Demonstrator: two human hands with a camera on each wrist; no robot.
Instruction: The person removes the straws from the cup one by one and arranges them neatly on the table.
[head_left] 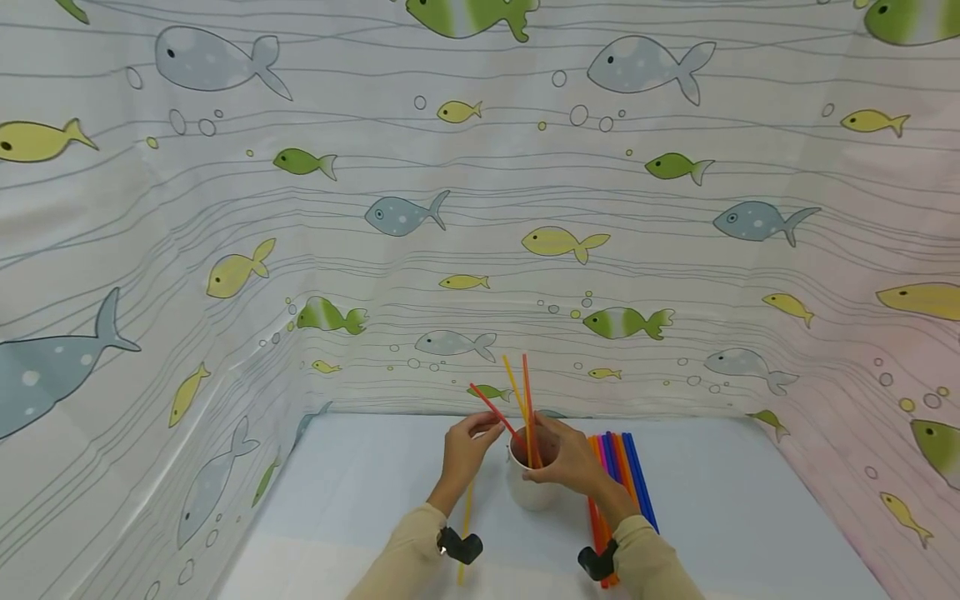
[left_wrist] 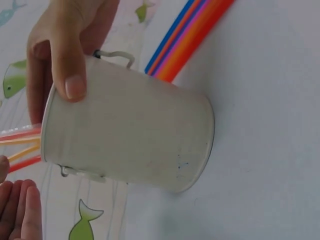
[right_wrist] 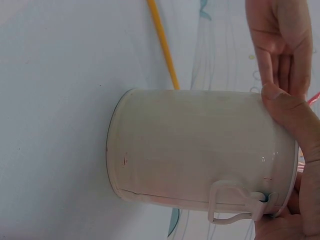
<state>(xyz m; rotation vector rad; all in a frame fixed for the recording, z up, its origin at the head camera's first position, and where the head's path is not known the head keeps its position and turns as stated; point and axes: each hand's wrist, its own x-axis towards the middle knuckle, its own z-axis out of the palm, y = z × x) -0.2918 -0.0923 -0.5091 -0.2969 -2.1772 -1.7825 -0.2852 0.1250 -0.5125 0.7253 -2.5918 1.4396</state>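
Observation:
A white metal bucket (head_left: 532, 492) with small side handles stands upright on the table. My right hand (head_left: 572, 458) grips it at the rim, thumb outside on the near wall. Red and yellow straws (head_left: 527, 400) stick up out of the bucket. On the rim's left side, my left hand (head_left: 468, 450) pinches a red straw (head_left: 487, 402) that leans left with its lower end in the bucket. In the left wrist view the left fingers (left_wrist: 22, 210) show only at the edge, by the straw ends.
Right of the bucket lies a row of blue, orange, purple and red straws (head_left: 637, 475), partly under the right forearm. A single yellow straw (head_left: 468, 508) lies on the white table (head_left: 352, 500) beside the left forearm. Fish-patterned cloth (head_left: 495, 267) rises behind and on both sides.

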